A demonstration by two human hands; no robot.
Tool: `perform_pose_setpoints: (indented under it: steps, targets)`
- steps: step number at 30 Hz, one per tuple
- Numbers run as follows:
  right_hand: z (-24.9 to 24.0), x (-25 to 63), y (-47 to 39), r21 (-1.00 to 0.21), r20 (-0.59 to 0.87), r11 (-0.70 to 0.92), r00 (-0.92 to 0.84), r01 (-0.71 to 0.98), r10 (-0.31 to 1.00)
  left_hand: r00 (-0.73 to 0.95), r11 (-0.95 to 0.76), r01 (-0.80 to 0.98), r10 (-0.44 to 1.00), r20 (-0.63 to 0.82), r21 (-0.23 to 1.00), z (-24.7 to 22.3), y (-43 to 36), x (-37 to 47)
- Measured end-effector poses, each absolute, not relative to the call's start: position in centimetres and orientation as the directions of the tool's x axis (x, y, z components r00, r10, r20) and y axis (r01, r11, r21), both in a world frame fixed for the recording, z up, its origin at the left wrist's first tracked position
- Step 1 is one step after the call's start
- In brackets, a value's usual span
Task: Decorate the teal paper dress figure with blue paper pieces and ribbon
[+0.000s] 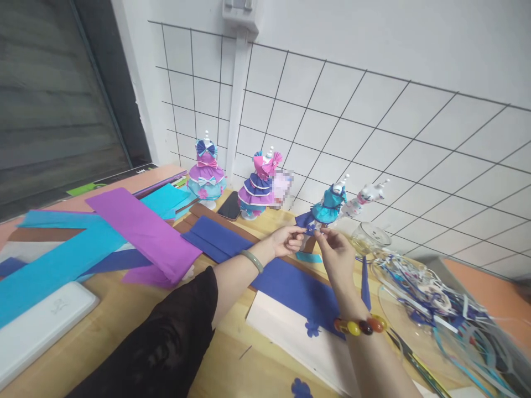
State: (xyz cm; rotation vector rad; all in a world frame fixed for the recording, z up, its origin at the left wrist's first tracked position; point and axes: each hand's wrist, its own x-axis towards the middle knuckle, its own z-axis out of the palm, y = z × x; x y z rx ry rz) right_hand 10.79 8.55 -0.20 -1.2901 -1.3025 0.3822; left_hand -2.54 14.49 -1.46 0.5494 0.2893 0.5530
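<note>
The left hand (288,240) and right hand (336,251) meet above the worktop (136,315), fingertips of both pinched together on a small blue paper piece (310,229), just before the teal mini dress (327,207). Working it well likely calls for light, steady pinches to avoid tearing. Crepe sheets (141,229) lie left, paper scraps (427,298) right; a wire grid (373,132) covers the white wall.

Head view, forward-down, close over worktable (124,326)
</note>
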Motion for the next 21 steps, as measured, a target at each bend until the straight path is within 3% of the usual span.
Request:
perform_pose_setpoints:
  steps: [13,21]
  targets:
    - [0.1,9.8,9.3,-0.858,0.436,0.266,0.348,0.440,0.830,0.806,0.704,-0.426,0.581,-0.114,0.568,-1.8,14.6,-2.5]
    - [0.7,10.4,8.8,-0.961,0.278,0.254,0.400,0.114,0.873,0.829,0.726,-0.417,0.551,-0.100,0.547,-2.8,15.4,-2.3]
